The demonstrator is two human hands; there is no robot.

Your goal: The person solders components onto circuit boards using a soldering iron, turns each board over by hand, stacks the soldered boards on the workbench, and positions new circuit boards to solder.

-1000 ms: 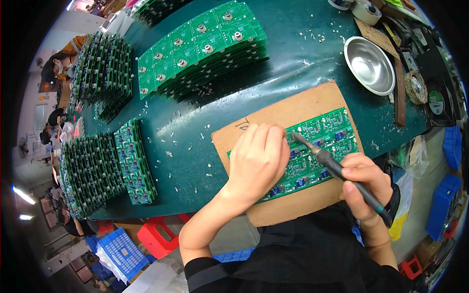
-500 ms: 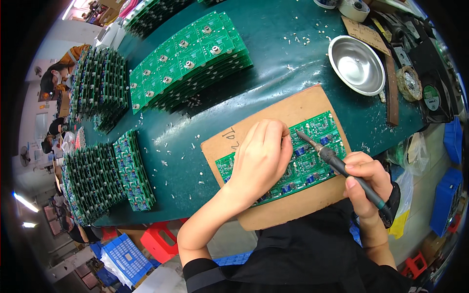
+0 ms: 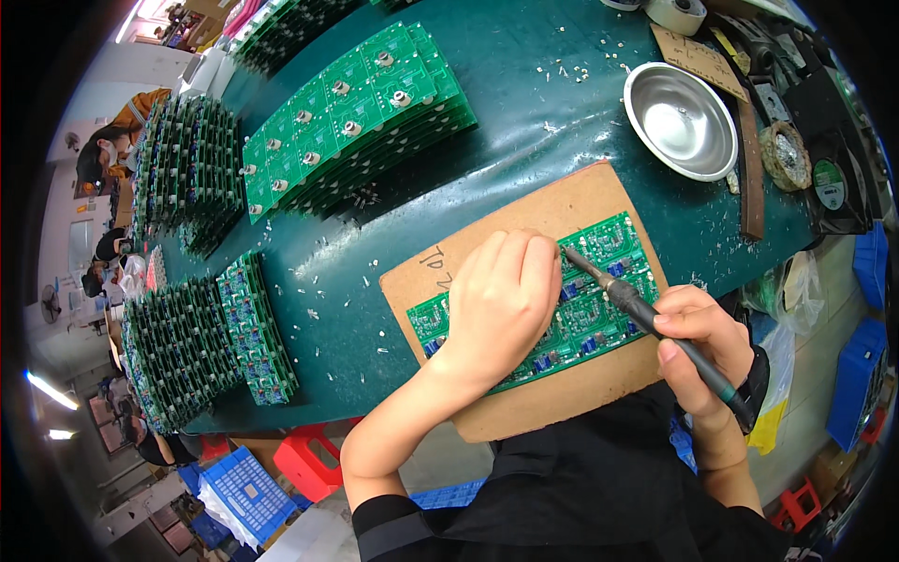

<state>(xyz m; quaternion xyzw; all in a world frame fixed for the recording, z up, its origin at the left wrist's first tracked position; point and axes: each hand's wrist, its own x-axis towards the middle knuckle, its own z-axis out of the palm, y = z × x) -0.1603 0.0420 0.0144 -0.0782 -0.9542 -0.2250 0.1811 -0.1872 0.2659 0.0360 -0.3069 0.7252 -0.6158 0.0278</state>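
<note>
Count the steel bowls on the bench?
1. The round steel bowl sits on the green bench top at upper right, beyond the cardboard sheet. Clutter at the right rim could hide another.

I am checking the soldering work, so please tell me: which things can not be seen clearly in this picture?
- Head view: the left hand hides the middle of the green circuit board.
- Soldering iron: its tip at the board is too small to judge contact.
- Its rear end is hidden behind the right hand and wrist.
</note>
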